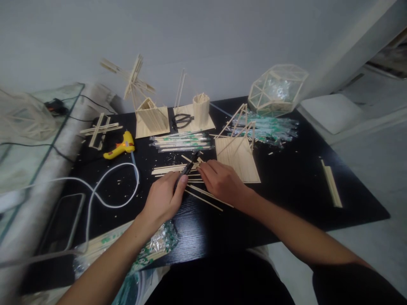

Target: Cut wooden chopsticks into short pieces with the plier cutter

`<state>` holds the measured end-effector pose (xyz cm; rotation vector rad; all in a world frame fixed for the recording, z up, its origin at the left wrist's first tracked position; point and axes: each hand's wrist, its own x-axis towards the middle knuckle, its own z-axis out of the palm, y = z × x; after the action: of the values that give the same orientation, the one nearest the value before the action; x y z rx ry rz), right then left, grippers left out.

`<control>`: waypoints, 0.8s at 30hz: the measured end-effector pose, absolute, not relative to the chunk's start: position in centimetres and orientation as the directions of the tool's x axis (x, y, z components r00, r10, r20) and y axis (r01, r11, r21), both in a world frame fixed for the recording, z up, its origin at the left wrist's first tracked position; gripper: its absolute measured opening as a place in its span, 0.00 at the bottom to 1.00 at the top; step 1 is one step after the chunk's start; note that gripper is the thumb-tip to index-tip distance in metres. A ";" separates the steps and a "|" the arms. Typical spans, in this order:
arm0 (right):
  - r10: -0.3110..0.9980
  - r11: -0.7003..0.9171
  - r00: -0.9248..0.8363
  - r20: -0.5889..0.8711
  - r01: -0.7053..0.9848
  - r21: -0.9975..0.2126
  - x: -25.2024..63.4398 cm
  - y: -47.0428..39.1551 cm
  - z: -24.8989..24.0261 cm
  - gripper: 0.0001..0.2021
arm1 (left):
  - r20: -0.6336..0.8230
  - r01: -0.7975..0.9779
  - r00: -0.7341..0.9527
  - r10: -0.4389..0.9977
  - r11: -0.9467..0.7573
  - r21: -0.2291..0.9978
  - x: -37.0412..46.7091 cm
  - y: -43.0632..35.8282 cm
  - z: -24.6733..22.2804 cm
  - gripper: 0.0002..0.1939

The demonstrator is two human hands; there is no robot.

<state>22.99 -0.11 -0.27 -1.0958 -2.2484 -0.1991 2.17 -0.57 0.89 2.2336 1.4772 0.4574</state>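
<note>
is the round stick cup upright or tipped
Upright: the round stick cup stands on its flat base, open end facing up.

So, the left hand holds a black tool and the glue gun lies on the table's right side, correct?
Almost: the left hand holds a black tool, but the yellow glue gun lies on the left side of the table, per the head view.

Left hand gripping, right hand curled; bare forearms angled inward.

Pale tan sticks, black tool, yellow glue gun, white cable, green-printed wrappers, black table.
</note>
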 end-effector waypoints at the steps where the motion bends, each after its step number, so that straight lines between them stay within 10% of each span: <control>1: 0.661 0.644 -0.464 0.590 0.754 -0.128 23.0 -0.1 -0.3 0.13 | 0.037 0.788 0.381 0.924 -0.346 0.509 2.2 -0.6 0.9 0.24; 9: 0.690 0.649 -0.436 0.578 0.726 -0.226 23.0 -0.2 -0.3 0.14 | -0.003 0.781 0.377 0.926 -0.316 0.538 2.2 -0.7 1.5 0.25; 17: 0.855 0.501 -0.222 0.469 0.587 -0.636 24.4 1.0 -1.0 0.13 | 0.008 0.734 0.244 0.970 -0.190 0.652 1.0 0.5 1.7 0.27; 21: 0.976 0.168 -0.173 0.130 0.229 -0.959 24.4 1.7 -2.1 0.11 | 0.005 0.639 0.230 0.973 -0.155 0.754 0.5 0.4 1.8 0.26; 24: 0.966 -0.130 -0.240 -0.099 -0.119 -0.984 24.2 2.0 -2.4 0.08 | 0.027 0.640 0.274 0.961 -0.204 0.741 0.4 0.2 2.1 0.25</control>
<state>24.19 2.04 -2.44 -1.0705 -1.2188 1.5294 0.39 0.25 2.08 1.9298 1.4380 0.6697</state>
